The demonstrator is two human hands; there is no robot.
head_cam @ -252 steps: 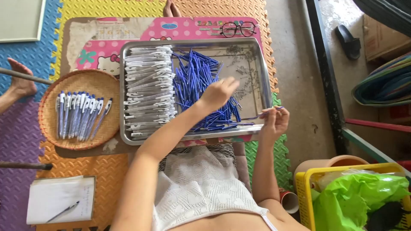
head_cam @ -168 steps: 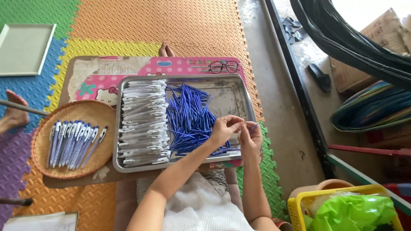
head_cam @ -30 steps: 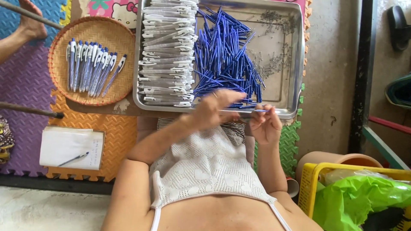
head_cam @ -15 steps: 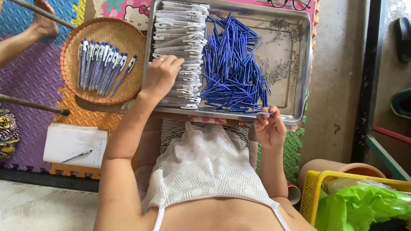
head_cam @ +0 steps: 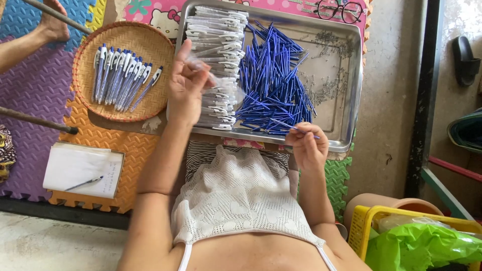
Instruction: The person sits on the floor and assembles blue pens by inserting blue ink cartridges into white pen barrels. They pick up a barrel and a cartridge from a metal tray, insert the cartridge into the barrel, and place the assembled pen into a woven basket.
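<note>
Overhead view of a seated person at a low table. The left hand [head_cam: 187,85] is raised over the left part of a metal tray [head_cam: 351,100], its fingers closed on a clear pen barrel [head_cam: 213,80] pinched between thumb and fingertips; a stack of similar clear-and-white barrels [head_cam: 216,50] lies directly beneath and beyond those fingers. The right hand [head_cam: 307,145] sits at the tray's near rim, fingers narrowed around a thin blue refill [head_cam: 296,129], which juts out to either side of the fingertips. A heap of blue refills [head_cam: 273,75] lies just beyond the right fingers, between the two hands. A round woven basket [head_cam: 125,45] holding assembled pens [head_cam: 120,75] lies left of the left hand. A notepad [head_cam: 83,170] rests well apart, near the left elbow.
</note>
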